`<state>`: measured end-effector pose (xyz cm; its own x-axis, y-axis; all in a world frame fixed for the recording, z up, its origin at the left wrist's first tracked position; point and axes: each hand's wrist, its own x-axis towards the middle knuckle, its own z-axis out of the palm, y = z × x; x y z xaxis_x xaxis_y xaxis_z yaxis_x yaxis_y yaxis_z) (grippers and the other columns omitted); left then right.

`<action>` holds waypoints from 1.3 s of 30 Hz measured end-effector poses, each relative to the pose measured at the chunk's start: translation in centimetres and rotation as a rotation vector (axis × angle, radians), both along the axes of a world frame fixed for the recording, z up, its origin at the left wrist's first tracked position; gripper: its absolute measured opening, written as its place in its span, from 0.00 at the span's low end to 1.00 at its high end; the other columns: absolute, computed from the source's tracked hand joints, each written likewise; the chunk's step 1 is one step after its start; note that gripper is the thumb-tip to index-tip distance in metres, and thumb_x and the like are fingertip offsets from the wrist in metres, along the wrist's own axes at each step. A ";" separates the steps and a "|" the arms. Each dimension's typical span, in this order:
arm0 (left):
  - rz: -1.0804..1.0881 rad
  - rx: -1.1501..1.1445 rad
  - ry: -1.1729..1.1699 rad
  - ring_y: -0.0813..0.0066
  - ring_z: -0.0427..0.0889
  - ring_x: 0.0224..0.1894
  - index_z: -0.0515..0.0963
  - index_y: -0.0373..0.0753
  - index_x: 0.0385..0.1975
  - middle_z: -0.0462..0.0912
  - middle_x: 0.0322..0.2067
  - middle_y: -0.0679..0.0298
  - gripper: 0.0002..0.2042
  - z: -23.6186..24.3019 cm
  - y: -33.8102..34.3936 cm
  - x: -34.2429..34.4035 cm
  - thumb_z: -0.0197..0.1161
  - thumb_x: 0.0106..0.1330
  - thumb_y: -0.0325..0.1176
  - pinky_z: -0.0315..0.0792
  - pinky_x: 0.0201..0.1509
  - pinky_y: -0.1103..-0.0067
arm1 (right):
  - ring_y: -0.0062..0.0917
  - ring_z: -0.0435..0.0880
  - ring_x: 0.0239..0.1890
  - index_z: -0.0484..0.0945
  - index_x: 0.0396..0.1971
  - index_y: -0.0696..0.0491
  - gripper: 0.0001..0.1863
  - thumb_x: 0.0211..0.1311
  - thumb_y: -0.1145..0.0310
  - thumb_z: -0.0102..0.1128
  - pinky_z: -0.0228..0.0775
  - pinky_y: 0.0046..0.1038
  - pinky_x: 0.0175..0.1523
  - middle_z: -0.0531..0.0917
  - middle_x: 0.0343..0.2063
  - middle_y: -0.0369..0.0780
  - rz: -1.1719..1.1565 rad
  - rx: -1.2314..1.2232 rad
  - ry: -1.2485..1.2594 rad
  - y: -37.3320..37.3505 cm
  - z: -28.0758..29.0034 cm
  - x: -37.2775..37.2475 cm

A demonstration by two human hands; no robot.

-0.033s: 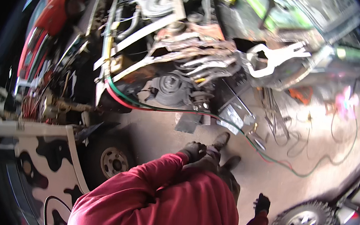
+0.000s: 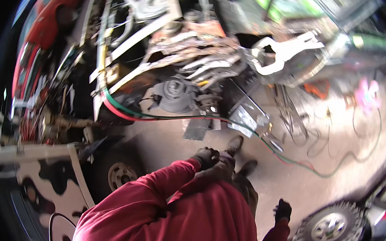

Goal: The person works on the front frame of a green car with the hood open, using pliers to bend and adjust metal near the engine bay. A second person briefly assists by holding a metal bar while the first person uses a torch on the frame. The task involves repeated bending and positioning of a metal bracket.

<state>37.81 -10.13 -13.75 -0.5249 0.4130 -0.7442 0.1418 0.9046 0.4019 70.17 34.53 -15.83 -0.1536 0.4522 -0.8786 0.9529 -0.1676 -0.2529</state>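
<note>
My left hand (image 2: 207, 158), in a dark glove, is held in front of my thigh with its fingers curled in. Nothing shows in it. Away from my body on the right, my right hand (image 2: 282, 210), also dark-gloved, hangs over the floor with its fingers loosely apart and no object visible in it. Both sleeves are dark red. My boots (image 2: 234, 144) stand on the concrete floor. Just ahead of them, a green and red twin hose (image 2: 193, 117) crosses from the vehicle frame toward the right.
A stripped vehicle front (image 2: 196, 45) fills the space ahead, with a white C-shaped clamp (image 2: 282, 54) on its right. A spotted body panel (image 2: 52, 185) and a wheel (image 2: 121, 176) are at left. A knobbly tyre (image 2: 329, 231) is at right. An orange object (image 2: 317, 89) lies farther off.
The view has shifted slightly, so the vehicle front sits a little farther left. My right hand appears slightly higher; my left hand stays by my thigh.
</note>
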 end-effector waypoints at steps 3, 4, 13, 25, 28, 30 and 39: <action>-0.224 0.047 0.101 0.40 0.83 0.62 0.86 0.42 0.60 0.88 0.58 0.46 0.24 -4.2 2.4 -5.0 0.64 0.75 0.52 0.75 0.72 0.54 | 0.27 0.84 0.19 0.85 0.43 0.51 0.25 0.78 0.41 0.64 0.70 0.32 0.22 0.84 0.25 0.37 -0.128 0.060 0.151 -4.0 2.8 -3.7; -0.295 0.063 0.112 0.41 0.83 0.62 0.86 0.40 0.60 0.88 0.58 0.46 0.23 -5.4 3.5 -6.4 0.64 0.76 0.49 0.74 0.73 0.55 | 0.28 0.83 0.22 0.86 0.43 0.57 0.25 0.79 0.46 0.64 0.81 0.32 0.29 0.85 0.27 0.40 -0.299 -0.037 0.178 -4.9 3.8 -4.4; -0.392 0.017 0.031 0.46 0.84 0.66 0.85 0.42 0.62 0.87 0.62 0.48 0.25 -16.6 16.4 -13.7 0.64 0.76 0.53 0.75 0.73 0.58 | 0.21 0.89 0.32 0.83 0.63 0.55 0.22 0.86 0.53 0.56 0.80 0.24 0.32 0.93 0.44 0.39 -0.748 -0.533 0.386 -14.1 -3.3 -0.8; -0.316 0.021 0.207 0.43 0.88 0.57 0.86 0.35 0.49 0.90 0.50 0.45 0.18 -55.6 35.8 -14.3 0.66 0.73 0.45 0.82 0.62 0.58 | 0.15 0.81 0.25 0.85 0.61 0.55 0.15 0.84 0.67 0.58 0.78 0.21 0.34 0.88 0.34 0.34 -0.725 -0.322 0.270 -6.4 -10.6 3.0; -0.015 -0.237 0.118 0.41 0.89 0.59 0.81 0.28 0.59 0.90 0.54 0.39 0.39 -62.8 39.4 -15.0 0.71 0.68 0.64 0.82 0.62 0.58 | 0.15 0.81 0.26 0.85 0.61 0.55 0.15 0.84 0.67 0.57 0.78 0.21 0.34 0.88 0.34 0.34 -0.745 -0.319 0.193 -4.6 -13.1 2.6; 0.220 -0.317 0.010 0.43 0.90 0.58 0.81 0.29 0.59 0.90 0.55 0.40 0.42 -66.1 40.7 -15.7 0.73 0.64 0.67 0.83 0.61 0.58 | 0.15 0.81 0.26 0.85 0.61 0.55 0.15 0.84 0.67 0.57 0.78 0.21 0.34 0.88 0.34 0.34 -0.755 -0.319 0.166 -3.8 -14.8 2.6; 0.120 -0.322 0.202 0.45 0.92 0.54 0.87 0.34 0.52 0.93 0.48 0.43 0.31 -67.7 41.6 -16.5 0.66 0.71 0.61 0.84 0.58 0.56 | 0.17 0.82 0.26 0.85 0.61 0.56 0.16 0.84 0.67 0.57 0.78 0.22 0.34 0.88 0.35 0.34 -0.752 -0.330 0.117 -2.7 -17.3 3.2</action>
